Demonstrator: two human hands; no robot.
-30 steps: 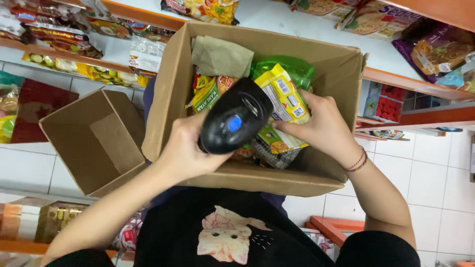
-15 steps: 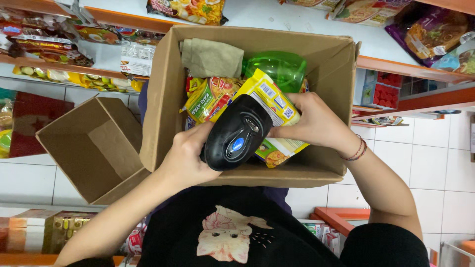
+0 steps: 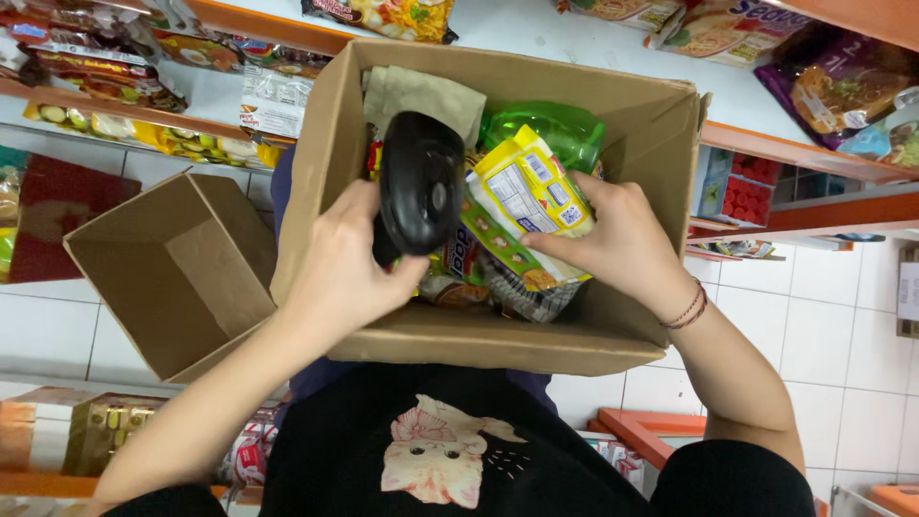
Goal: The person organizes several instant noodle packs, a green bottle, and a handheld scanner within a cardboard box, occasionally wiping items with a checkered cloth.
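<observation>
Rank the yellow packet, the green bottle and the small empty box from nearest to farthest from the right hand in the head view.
1. Yellow packet: held in the right hand, inside the big box.
2. Green bottle: just beyond the packet, at the box's far wall.
3. Small empty box: farthest, outside the big box on the left-hand side.
</observation>
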